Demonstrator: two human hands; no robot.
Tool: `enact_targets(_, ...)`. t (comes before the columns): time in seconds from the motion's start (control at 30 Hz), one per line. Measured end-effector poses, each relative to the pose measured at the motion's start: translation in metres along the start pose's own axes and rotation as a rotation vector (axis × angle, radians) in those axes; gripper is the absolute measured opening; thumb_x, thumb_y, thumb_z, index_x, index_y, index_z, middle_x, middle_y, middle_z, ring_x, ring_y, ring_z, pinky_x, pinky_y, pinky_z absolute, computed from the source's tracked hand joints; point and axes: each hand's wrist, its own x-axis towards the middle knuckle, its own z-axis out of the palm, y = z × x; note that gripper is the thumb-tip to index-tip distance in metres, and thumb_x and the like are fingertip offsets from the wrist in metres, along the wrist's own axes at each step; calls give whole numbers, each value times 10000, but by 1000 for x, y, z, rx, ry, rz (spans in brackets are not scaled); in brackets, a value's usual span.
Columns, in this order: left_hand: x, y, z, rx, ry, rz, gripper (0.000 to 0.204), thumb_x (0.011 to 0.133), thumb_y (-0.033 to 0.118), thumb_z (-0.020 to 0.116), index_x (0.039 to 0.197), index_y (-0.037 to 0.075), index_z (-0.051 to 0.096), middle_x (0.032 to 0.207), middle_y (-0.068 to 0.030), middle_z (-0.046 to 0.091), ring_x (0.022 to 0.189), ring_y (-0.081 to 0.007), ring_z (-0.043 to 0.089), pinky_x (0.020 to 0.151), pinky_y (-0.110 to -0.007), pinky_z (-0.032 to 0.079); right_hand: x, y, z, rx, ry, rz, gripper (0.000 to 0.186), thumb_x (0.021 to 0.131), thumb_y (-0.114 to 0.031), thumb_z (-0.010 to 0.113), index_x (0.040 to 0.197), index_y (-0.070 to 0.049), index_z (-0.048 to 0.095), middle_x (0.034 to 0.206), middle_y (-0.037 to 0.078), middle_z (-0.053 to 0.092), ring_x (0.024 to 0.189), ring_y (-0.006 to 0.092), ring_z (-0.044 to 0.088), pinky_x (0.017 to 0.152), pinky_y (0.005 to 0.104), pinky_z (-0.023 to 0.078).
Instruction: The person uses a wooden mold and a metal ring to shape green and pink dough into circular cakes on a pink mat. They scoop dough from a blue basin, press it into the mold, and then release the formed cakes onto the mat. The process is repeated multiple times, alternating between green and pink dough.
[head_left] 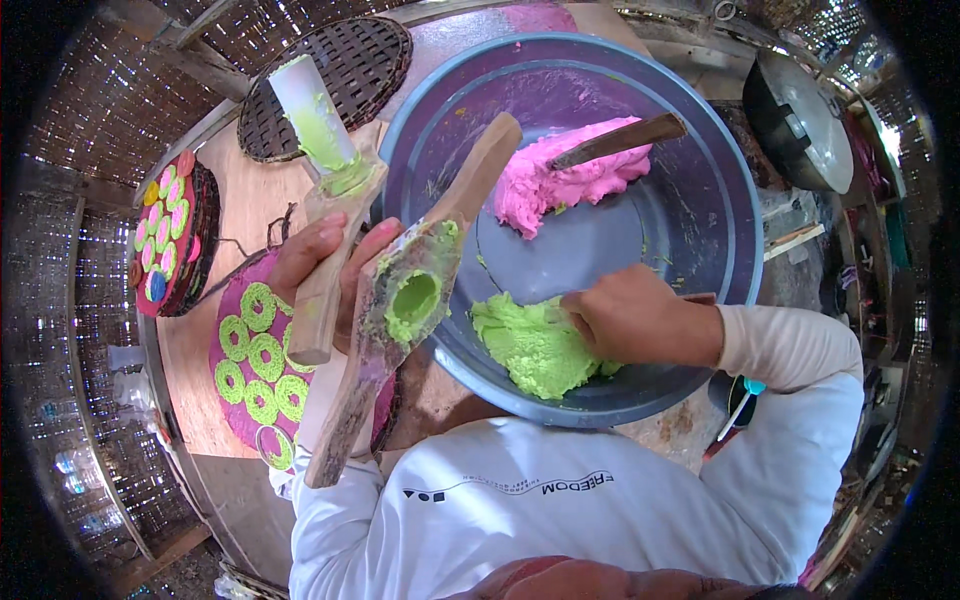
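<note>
Blue basin: inside, pink dough with wooden spatula stuck in; nearer wearer, green dough under right hand, grip mostly hidden, perhaps on wooden handle. Left of basin: left hand holding tube-topped wooden bar and holed board, above green rings.

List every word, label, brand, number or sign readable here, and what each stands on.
White shirt: one larger dark word, wording not copied here.
Same shirt: a curved line of smaller lettering, too small to read.
Same shirt: small dark shapes, not words.
Blue tub, long wooden piece: no text visible.
</note>
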Motion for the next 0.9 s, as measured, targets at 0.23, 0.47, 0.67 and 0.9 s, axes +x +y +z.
enact_targets(0.23,-5,-6,7,-23,-96,24,545,860,470,387,1313,166,389,1324,-13,411,1130,-178,451,992,-385,315,-52,-30,-72,-104,3,-93,109,717,-137,551,799,-86,601,486,93,528,441,242,565,443,384,421)
enact_targets(0.47,0,-12,-3,-21,-109,86,531,862,404,417,1305,113,388,1320,-61,412,1151,-198,445,1003,-378,316,-1,-43,-27,-372,81,-184,126,692,-145,539,786,-65,565,526,29,553,507,177,588,485,330,406)
enact_targets(0.67,-16,-13,14,157,-34,228,490,867,350,417,1253,50,430,1208,-111,504,1039,-205,524,914,-348,415,24,-15,-9,-344,219,-197,95,700,-146,536,740,-69,574,566,64,584,543,199,605,483,344,418)
enact_targets(0.9,-24,-39,-7,931,276,1116,343,856,176,475,1159,21,435,1044,-229,564,907,-249,601,796,-347,506,26,2,-5,-327,373,-375,95,696,-161,537,687,-89,598,586,79,597,558,224,609,487,353,434)
